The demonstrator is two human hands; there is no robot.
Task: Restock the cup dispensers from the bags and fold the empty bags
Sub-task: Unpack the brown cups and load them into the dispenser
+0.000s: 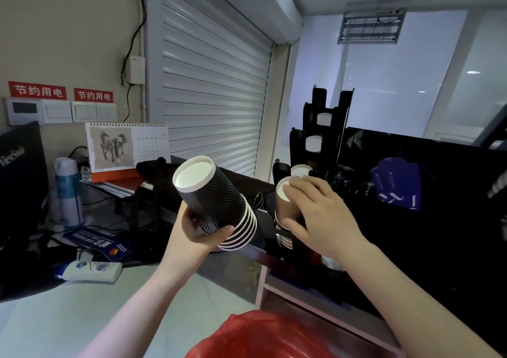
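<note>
My left hand (196,230) grips a nested stack of black ribbed paper cups (216,204), held upside down and tilted so the white base faces me. My right hand (315,209) is wrapped around another stack of brown-black cups (288,211) standing bottom-up in the lowest slot of the black tiered cup dispenser (326,127). More white cup bases show through the dispenser's upper openings. A red plastic bag (263,335) lies at the bottom edge, below my arms.
A grey roller shutter (214,88) fills the back. On the left desk stand a calendar (126,146), a spray can (67,190), a monitor (19,176), a white tube (90,270). A blue bag (395,182) rests on the dark counter (439,220).
</note>
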